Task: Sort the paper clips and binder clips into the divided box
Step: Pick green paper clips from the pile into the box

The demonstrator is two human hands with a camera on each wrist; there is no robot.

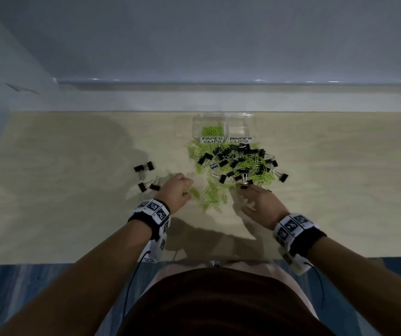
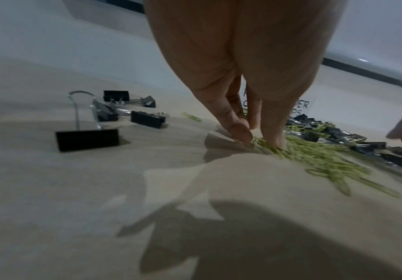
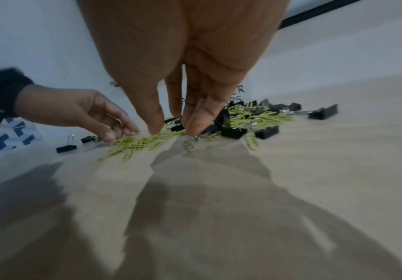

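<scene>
your left hand pinches green paper clips at the near-left edge of the pile; your right hand pinches a binder clip by its wire. divided box sits just beyond the pile: left cell holds some paper clips, right cell looks empty.
</scene>
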